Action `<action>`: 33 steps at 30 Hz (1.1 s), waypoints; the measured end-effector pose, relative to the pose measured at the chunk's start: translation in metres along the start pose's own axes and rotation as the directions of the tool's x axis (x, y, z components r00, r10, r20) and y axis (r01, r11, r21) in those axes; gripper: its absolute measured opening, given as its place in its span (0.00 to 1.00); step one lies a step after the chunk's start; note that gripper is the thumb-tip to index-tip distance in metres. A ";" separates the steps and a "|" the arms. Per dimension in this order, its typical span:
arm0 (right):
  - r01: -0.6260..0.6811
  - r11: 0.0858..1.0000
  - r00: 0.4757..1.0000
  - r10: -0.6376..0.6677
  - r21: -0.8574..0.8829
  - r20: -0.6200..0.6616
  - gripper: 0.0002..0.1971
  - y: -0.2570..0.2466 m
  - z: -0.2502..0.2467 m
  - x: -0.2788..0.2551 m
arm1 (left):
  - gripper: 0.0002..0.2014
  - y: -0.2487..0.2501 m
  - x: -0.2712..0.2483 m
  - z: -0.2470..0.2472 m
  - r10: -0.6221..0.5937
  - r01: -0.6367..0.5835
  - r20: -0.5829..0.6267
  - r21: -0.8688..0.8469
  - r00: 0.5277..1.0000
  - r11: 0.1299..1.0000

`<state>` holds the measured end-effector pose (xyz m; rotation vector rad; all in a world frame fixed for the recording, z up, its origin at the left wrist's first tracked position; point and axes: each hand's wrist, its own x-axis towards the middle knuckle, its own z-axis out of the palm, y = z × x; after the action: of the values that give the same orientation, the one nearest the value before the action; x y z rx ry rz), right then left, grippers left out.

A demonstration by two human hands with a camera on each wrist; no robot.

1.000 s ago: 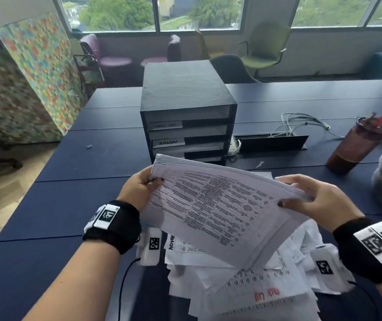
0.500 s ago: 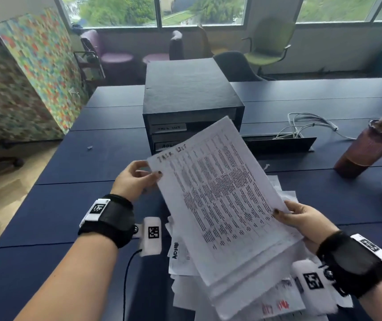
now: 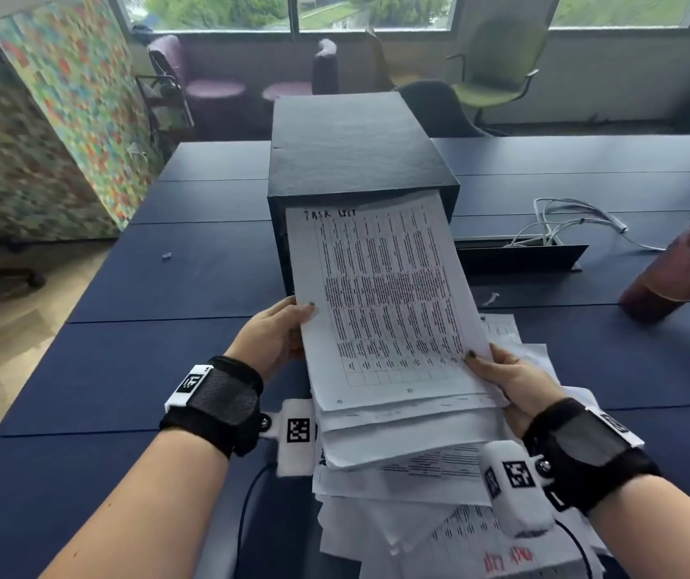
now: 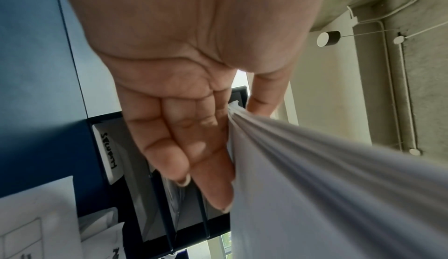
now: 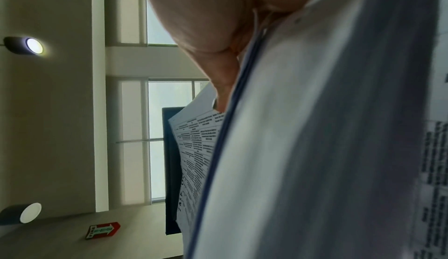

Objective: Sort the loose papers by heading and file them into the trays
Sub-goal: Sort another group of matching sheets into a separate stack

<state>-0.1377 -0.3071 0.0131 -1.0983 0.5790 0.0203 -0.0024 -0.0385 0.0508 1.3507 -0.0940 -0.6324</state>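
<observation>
A stack of printed sheets headed "TASK LIST" (image 3: 385, 302) is held lengthwise, its far edge at the top slot of the black tray unit (image 3: 355, 148). My left hand (image 3: 293, 323) pinches the stack's left edge, thumb on top and fingers beneath; the left wrist view shows this hand (image 4: 225, 144) on the stack (image 4: 339, 186) in front of the labelled trays (image 4: 107, 152). My right hand (image 3: 489, 369) grips the near right corner, its thumb (image 5: 223, 90) on the stack (image 5: 315, 148). A loose pile of papers (image 3: 439, 520) lies under my wrists.
The dark blue table (image 3: 146, 369) ends at the left, over wooden floor. A maroon tumbler (image 3: 677, 265) with a straw stands at the right. White cables (image 3: 564, 227) and an open cable hatch (image 3: 518, 257) sit right of the tray unit. Chairs stand beyond.
The stack turned from slanting across me to pointing straight at the tray unit and moved forward to its top slot. My left hand took hold of its left edge.
</observation>
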 end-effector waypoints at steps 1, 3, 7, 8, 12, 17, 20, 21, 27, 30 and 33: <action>-0.010 1.000 1.000 0.010 0.011 -0.007 0.30 -0.003 0.004 0.002 | 0.20 0.001 -0.001 0.000 -0.002 0.002 -0.008 -0.002 1.000 1.000; -0.031 0.999 0.999 0.032 0.031 -0.034 0.15 -0.012 0.015 0.004 | 0.18 0.000 -0.002 -0.001 -0.007 0.007 -0.027 -0.009 1.000 1.000; -0.003 1.000 0.998 0.003 0.006 -0.067 0.19 -0.030 0.029 0.018 | 0.18 0.004 -0.008 0.003 0.000 -0.002 -0.019 -0.066 1.000 0.998; 0.011 1.000 0.996 -0.012 -0.009 -0.085 0.20 -0.036 0.035 0.022 | 0.18 0.004 -0.009 0.003 0.002 -0.002 -0.008 -0.090 1.000 0.996; 0.067 0.994 0.988 -0.078 -0.090 -0.131 0.16 -0.065 0.055 0.031 | 0.16 0.008 -0.010 0.007 -0.010 0.010 0.004 -0.033 1.000 0.999; 0.014 0.906 0.988 -0.078 -0.423 -0.134 0.31 -0.085 0.058 0.027 | 0.07 0.010 0.005 0.008 -0.037 0.036 -0.125 -0.008 0.992 0.999; 0.013 0.893 1.000 -0.024 -0.450 -0.020 0.17 -0.088 0.051 0.018 | 0.05 0.014 0.018 0.009 -0.037 0.037 -0.178 -0.002 0.983 0.999; 0.014 0.889 1.000 -0.016 -0.457 -0.002 0.14 -0.090 0.050 0.017 | 0.06 0.016 0.022 0.010 -0.042 0.040 -0.186 -0.014 0.982 0.999; -0.010 0.996 0.996 0.002 -0.088 -0.085 0.07 -0.112 0.063 0.039 | 0.09 0.038 0.048 0.019 -0.064 0.025 -0.266 -0.149 0.962 0.989; 0.030 0.997 0.994 -0.022 0.075 -0.109 0.06 -0.124 0.077 0.056 | 0.08 0.053 0.059 0.024 -0.041 -0.023 -0.285 -0.218 0.958 0.976; 0.115 0.985 0.987 -0.100 0.125 -0.122 0.07 -0.131 0.091 0.076 | 0.09 0.062 0.072 0.026 -0.010 -0.096 -0.314 -0.320 0.949 0.942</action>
<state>0.0048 -0.3116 0.1170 -1.0051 0.6153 -0.1747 0.0692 -0.0900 0.0937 1.1000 0.2308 -0.3695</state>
